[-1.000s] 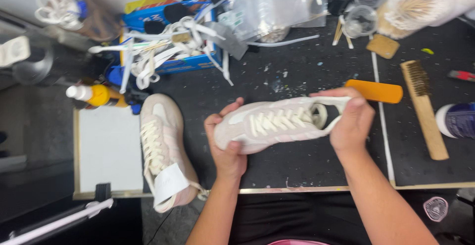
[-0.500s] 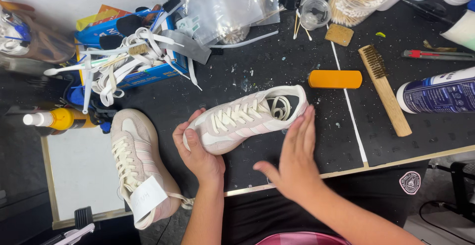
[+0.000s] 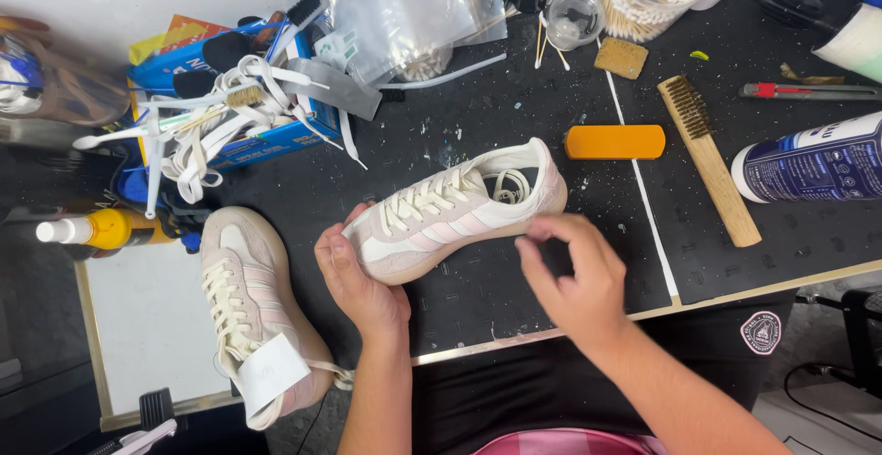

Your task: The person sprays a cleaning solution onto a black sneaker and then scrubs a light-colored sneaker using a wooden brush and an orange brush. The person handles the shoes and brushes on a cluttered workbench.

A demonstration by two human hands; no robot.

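Centre of the frame: the pale pink sneaker [image 3: 455, 218] with cream laces lies tilted on its side over the black work mat [image 3: 514, 133], toe low and left, heel up and right. The left hand [image 3: 356, 280] cups the toe, thumb on the front, fingers curled underneath, a firm closed hold. The right hand [image 3: 574, 276] has its fingers bent and its fingertips [image 3: 531, 234] at the lower edge of the shoe near the heel; whether they pinch the sole or only brush it I cannot tell.

What's new? Half a second ago that right hand was flat and spread against the heel; now it has curled in beneath the side. A second ago it gripped the heel collar from above with the shoe held more level, so the shoe has tipped, showing more of its side stripes, while the left hand has kept the toe throughout.

Outward now: the matching sneaker [image 3: 253, 312] with a white paper tag lies at lower left, beside a white board [image 3: 147, 317]. An orange block [image 3: 615, 142] sits just right of the heel, a wooden wire brush [image 3: 708, 159] beyond it, and a white and blue can [image 3: 813, 168] at the right edge. Upper left, a blue box [image 3: 248, 96] tangled with white laces; far left, a yellow bottle [image 3: 106, 229].
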